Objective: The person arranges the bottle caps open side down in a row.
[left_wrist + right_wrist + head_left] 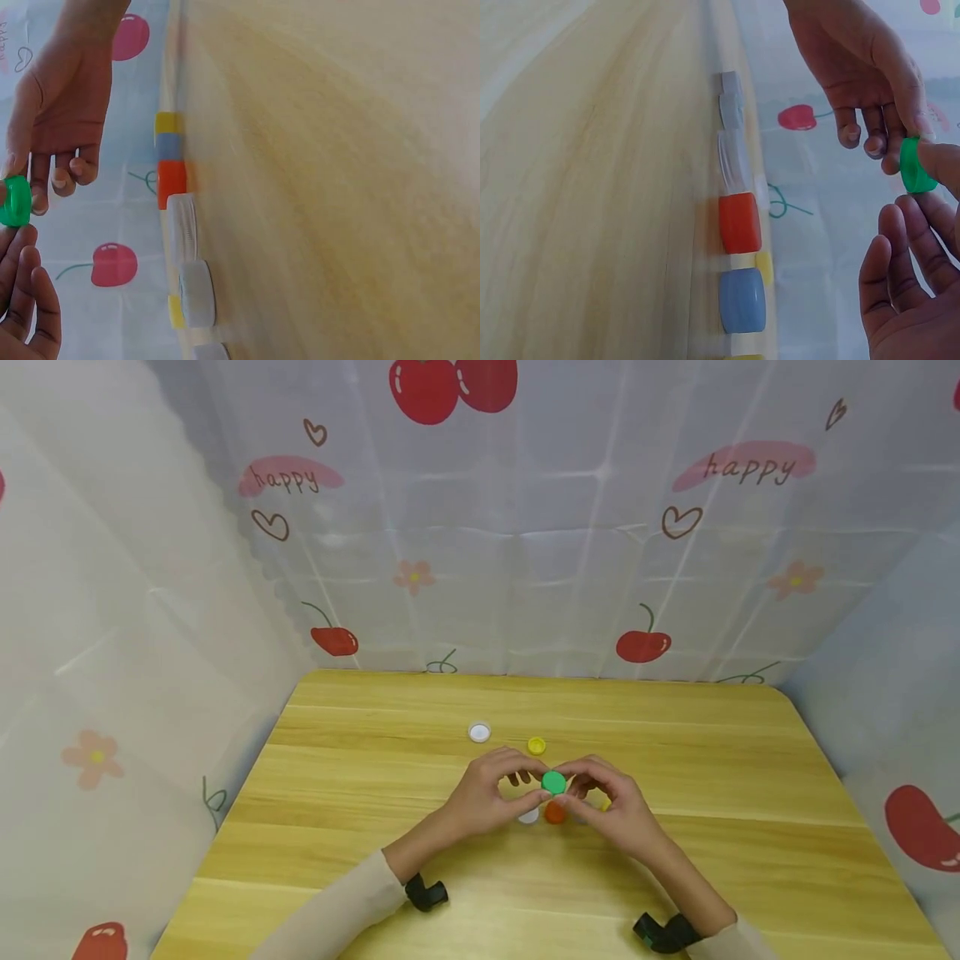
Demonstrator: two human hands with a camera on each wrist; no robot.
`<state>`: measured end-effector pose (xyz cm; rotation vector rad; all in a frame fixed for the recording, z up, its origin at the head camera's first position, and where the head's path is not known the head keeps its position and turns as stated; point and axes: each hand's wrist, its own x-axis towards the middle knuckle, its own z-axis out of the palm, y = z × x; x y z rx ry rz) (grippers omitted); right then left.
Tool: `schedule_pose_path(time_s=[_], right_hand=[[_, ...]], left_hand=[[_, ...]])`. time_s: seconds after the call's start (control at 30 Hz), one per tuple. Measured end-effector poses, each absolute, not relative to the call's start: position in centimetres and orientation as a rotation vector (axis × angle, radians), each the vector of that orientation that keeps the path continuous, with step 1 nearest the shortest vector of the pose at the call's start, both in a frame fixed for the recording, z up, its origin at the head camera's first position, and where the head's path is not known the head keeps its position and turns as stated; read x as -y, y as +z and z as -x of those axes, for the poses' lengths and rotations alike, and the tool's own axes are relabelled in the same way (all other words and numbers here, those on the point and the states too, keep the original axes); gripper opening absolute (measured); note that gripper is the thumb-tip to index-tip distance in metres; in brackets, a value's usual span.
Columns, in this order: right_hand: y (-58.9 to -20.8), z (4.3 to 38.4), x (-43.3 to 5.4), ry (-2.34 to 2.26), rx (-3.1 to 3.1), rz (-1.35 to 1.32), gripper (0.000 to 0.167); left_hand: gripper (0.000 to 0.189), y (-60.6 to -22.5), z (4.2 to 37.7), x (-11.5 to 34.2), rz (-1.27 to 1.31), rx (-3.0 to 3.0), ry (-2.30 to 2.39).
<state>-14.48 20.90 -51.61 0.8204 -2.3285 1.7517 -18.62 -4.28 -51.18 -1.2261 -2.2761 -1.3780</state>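
A green bottle cap [553, 782] is held above the table by both hands. My left hand [489, 791] pinches its left side between thumb and fingertips. On the other side, my right hand [613, 802] pinches it too; in the right wrist view the hollow inside of the green cap [917, 166] shows. Below the hands stand an orange cap [555, 813], a white cap [528, 817] and a blue-grey cap [742, 300]. Fingers partly cover a yellow cap [606, 805] at the right in the head view.
Farther back on the wooden table [375, 860] lie a white cap [479, 732] and a small yellow cap [536, 746]. Several caps line up in the wrist views. A printed curtain [510, 593] encloses the table's back and sides.
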Motion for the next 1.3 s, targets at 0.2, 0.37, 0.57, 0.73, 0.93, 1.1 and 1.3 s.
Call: schedule_pose_path(time_s=[0.2, 0.37, 0.57, 0.73, 0.93, 1.1, 1.3], right_hand=[[-51.7, 14.4, -21.4, 1.649, 2.379, -0.779, 0.036], [-52.2, 13.7, -23.2, 1.484, 2.491, -0.720, 0.034], [-52.1, 12.8, -26.3, 1.308, 2.578, -0.693, 0.035], [-52.1, 12.4, -28.5, 1.208, 2.650, -0.646, 0.034], [-52.4, 12.5, -30.5, 1.067, 2.699, -0.622, 0.036], [-52.5, 12.6, -31.7, 1.036, 2.760, -0.613, 0.031], [-52.8, 12.4, -32.3, 1.124, 2.824, -0.574, 0.025]], left_hand=[[0.026, -50.8, 18.4, 4.1, 1.269, 2.381, -1.318], [0.030, -50.7, 18.2, 2.6, 1.324, 2.538, -1.103], [0.031, -51.1, 18.4, -1.0, 1.366, 2.669, -0.864], [0.027, -51.2, 18.7, -4.0, 1.366, 2.745, -0.794], [0.027, -50.9, 19.4, -7.2, 1.389, 2.807, -0.633], [0.028, -51.3, 19.9, -9.1, 1.399, 2.850, -0.552], [0.025, -52.0, 19.7, -10.6, 1.402, 2.866, -0.446]])
